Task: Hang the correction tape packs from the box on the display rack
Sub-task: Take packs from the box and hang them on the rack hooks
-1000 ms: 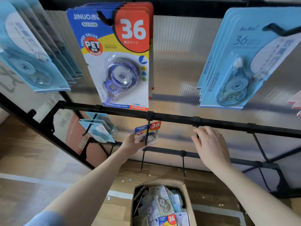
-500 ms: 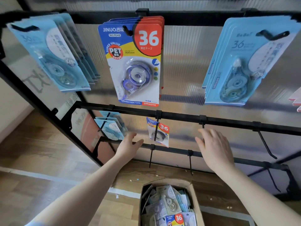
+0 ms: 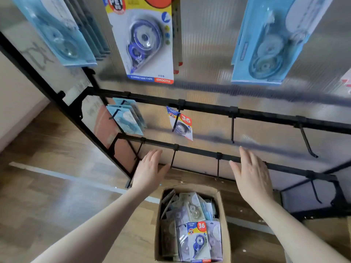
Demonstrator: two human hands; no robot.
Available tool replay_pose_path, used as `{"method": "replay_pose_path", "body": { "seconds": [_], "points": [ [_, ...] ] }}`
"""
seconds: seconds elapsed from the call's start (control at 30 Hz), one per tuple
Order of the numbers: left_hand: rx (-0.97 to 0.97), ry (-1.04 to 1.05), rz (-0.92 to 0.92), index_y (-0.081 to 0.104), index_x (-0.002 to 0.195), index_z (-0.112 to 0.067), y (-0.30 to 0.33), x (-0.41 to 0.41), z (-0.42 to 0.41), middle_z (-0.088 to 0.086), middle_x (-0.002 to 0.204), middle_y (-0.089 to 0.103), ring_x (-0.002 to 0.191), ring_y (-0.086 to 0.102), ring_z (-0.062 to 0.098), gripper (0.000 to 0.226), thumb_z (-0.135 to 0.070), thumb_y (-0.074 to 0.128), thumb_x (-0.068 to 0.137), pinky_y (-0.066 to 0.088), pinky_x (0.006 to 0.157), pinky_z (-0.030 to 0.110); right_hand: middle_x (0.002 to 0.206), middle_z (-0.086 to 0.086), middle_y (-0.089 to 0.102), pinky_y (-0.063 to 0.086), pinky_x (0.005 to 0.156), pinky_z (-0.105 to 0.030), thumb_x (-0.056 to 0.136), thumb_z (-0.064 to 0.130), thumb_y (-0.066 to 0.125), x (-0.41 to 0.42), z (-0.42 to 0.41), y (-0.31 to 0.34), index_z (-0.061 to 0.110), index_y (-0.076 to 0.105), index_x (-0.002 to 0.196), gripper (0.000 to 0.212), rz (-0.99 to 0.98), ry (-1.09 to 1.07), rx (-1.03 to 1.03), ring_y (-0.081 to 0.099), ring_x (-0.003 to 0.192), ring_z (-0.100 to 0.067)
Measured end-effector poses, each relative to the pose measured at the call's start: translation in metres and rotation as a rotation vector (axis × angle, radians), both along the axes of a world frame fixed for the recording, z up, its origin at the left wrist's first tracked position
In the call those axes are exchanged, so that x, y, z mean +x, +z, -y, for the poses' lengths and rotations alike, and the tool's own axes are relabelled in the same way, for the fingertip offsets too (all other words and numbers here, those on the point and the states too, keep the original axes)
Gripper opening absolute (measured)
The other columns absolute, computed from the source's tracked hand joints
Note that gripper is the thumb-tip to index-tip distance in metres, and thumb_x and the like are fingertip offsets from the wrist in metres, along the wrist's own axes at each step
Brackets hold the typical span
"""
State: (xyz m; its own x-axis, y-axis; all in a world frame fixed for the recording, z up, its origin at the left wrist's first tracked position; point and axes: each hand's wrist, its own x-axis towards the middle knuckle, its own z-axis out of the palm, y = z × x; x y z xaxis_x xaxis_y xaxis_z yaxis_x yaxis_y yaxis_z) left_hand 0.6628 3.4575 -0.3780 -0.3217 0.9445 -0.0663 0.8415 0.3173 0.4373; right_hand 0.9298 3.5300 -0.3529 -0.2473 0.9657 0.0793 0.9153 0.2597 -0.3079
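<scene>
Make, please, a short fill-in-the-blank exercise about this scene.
1. Both the left hand and the right hand hold ____.
2. The cardboard box stands on the ____.
3. On the middle rail's hook hangs ____ pack with a red 36.

Missing words: nothing; floor; one

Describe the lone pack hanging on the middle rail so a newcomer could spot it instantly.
Find the black metal display rack and follow its middle rail to the second hook from the left. There hangs one small blue, yellow and white correction tape pack with a red "36". The pale blue packs on the neighbouring left hook are stacked and plain.
</scene>
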Motion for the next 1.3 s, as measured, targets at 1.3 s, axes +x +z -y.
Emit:
{"method": "replay_pose_path", "body": {
  "seconds": [1.3],
  "points": [
    [-0.613, 0.213, 0.166, 0.027, 0.145, -0.007, -0.408, 0.163, 0.119, 0.011, 0.145, 0.037, 0.132, 0.036, 0.027, 0.089, -0.054, 0.066, 0.081, 0.033, 0.105, 0.035, 0.157, -0.015, 0.014, 0.016, 0.115, -0.04, 0.098, 0.035, 0.042, 0.081, 0.103, -0.38, 0.012, 0.024, 0.148, 0.058, 0.305, 0.196, -0.49, 0.014, 0.144, -0.029]
  ]
}}
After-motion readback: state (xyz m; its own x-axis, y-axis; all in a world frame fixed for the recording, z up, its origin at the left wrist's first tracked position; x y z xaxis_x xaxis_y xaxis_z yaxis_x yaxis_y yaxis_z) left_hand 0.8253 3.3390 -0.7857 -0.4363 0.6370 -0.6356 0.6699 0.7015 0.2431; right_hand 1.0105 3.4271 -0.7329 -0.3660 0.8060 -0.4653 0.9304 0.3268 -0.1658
